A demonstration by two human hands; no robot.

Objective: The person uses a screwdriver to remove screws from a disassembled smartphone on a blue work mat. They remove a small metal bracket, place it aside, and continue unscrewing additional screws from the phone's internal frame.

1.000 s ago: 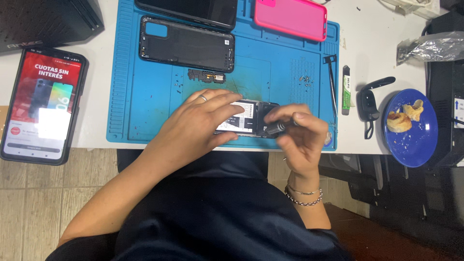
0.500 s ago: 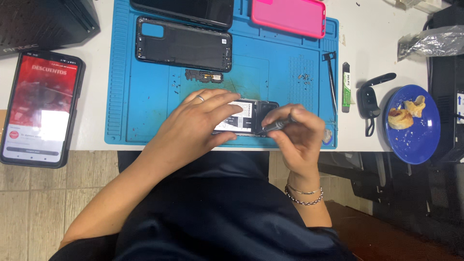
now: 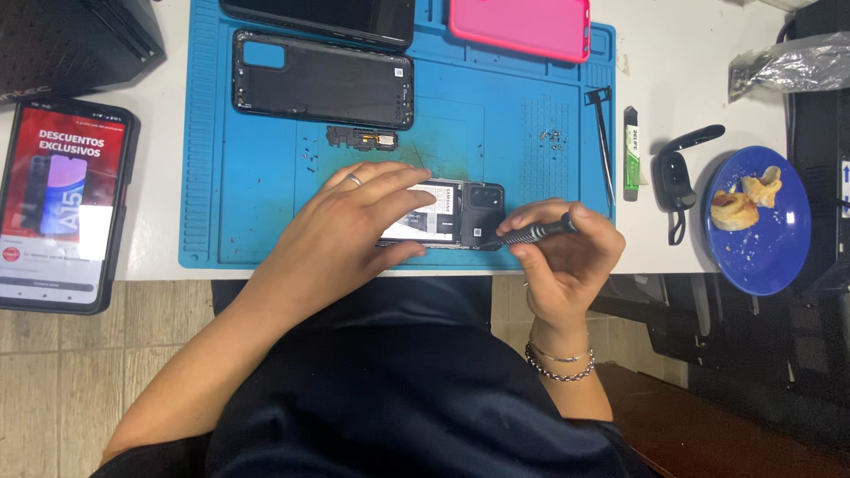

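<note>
opened phone (image 3: pixel 460 215) lay long axis left-right at near edge of blue mat (image 3: pixel 230 212). left hand (image 3: pixel 350 221) pressed flat on it, gripping nothing; right hand (image 3: pixel 567 257) gripped screwdriver (image 3: pixel 531 234), tip at phone's right end.

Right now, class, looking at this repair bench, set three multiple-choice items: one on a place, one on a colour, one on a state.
1. Where does the pink phone case lie?
A. at the far edge of the blue mat
B. on the blue plate
C. on the floor

2. What colour is the plate holding the pastry pieces?
A. white
B. blue
C. green

3. What state is the phone under the hands in?
A. sealed in a case
B. back removed, insides exposed
C. screen lit, facing up

Answers: 1 A, the case sits at the mat's top edge. 2 B, the plate right of the mat is blue. 3 B, the left hand steadies the phone while the right hand sets a screwdriver to its exposed insides.
</note>
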